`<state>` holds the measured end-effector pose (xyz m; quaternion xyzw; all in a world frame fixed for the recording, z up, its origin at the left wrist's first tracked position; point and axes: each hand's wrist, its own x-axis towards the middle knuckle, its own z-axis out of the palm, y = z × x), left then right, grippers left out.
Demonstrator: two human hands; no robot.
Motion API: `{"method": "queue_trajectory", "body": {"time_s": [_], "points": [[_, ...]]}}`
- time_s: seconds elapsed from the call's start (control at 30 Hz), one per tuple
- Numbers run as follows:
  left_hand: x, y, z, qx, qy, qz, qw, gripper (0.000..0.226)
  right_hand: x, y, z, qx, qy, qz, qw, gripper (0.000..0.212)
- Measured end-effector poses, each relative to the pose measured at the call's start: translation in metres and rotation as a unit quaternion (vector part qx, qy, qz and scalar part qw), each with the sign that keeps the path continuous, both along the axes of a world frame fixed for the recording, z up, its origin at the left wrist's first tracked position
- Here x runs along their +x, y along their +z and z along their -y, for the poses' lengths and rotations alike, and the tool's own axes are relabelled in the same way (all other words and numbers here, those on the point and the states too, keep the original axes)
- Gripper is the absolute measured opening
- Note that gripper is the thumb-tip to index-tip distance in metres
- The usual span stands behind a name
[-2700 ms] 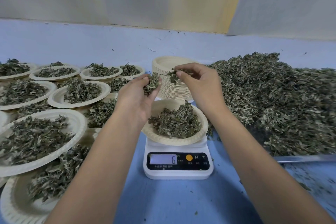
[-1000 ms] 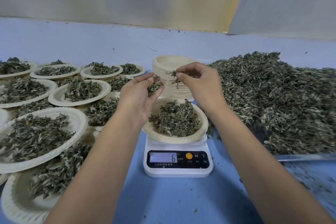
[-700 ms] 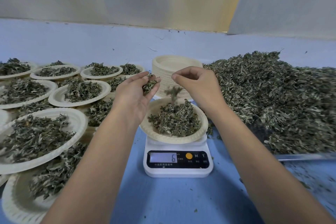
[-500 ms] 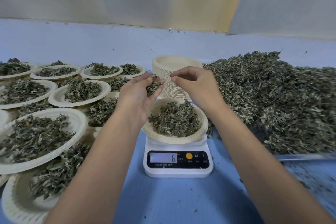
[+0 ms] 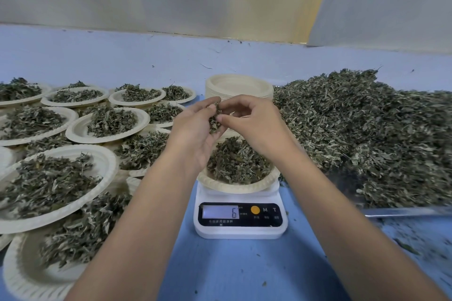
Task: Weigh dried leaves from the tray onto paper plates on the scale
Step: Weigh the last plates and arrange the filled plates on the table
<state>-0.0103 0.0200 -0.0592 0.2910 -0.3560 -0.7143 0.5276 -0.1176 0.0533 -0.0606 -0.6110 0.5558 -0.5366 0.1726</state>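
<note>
— Above the scale [image 5: 241, 217], what is held?
— A small clump of leaves [image 5: 215, 121] is cradled in the curled fingers of the left hand [image 5: 193, 134], and it is pinched between thumb and forefinger of the right hand [image 5: 254, 124].
— And on the scale itself?
— A paper plate [image 5: 234, 186] is set on the platform, and a mound of dried leaves [image 5: 237, 161] is heaped in it. A 6 is shown on the display.
— Where is the tray found?
— To the right of the scale, the tray [image 5: 403, 211] is buried under a large heap [image 5: 367, 129] of the same leaves. Behind the scale, empty plates [image 5: 239, 85] are stacked. To its left, filled plates [image 5: 110, 164] are laid out, overlapped in layers.
</note>
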Motion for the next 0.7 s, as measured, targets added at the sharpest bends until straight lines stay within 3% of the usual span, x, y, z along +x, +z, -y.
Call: {"method": "queue_trajectory", "body": {"time_s": [0.33,0.7], "points": [[-0.001,-0.001,-0.004,-0.004,-0.016,-0.015,1.0,0.022,-0.002,-0.004,0.005,-0.024,-0.025,-0.003,0.999,0.014],[0.004,-0.001,0.002,0.017,0.016,-0.01,1.0,0.022,-0.011,0.004,0.003,-0.066,-0.061,0.072,0.993,0.022]]}}
